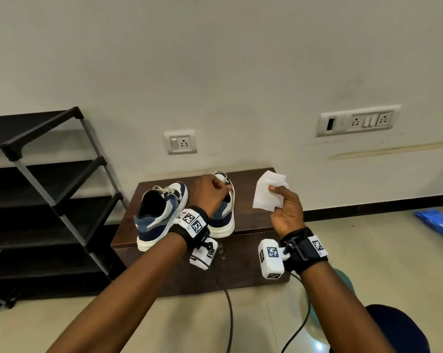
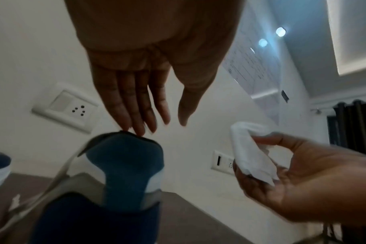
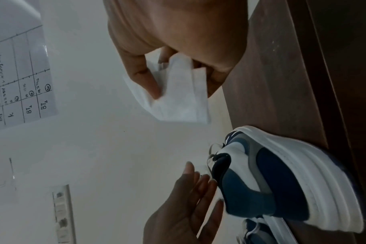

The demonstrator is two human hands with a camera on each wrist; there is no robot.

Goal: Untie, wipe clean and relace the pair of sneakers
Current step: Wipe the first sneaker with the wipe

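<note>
My left hand [image 1: 210,192] with fingers straight, tips touching the collar of the right sneaker [image 1: 224,215], left sneaker [image 1: 159,215] just beside it at 9 o'clock, both on the dark cabinet [image 1: 251,220], my right hand [image 1: 287,212] at 3 o'clock pinching a white wipe [image 1: 267,192].

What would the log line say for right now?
left hand: straight fingers at right sneaker | right hand: holds white wipe | left sneaker: untouched

Sneakers [image 1: 164,212] on brown cabinet [image 1: 251,220]
</note>
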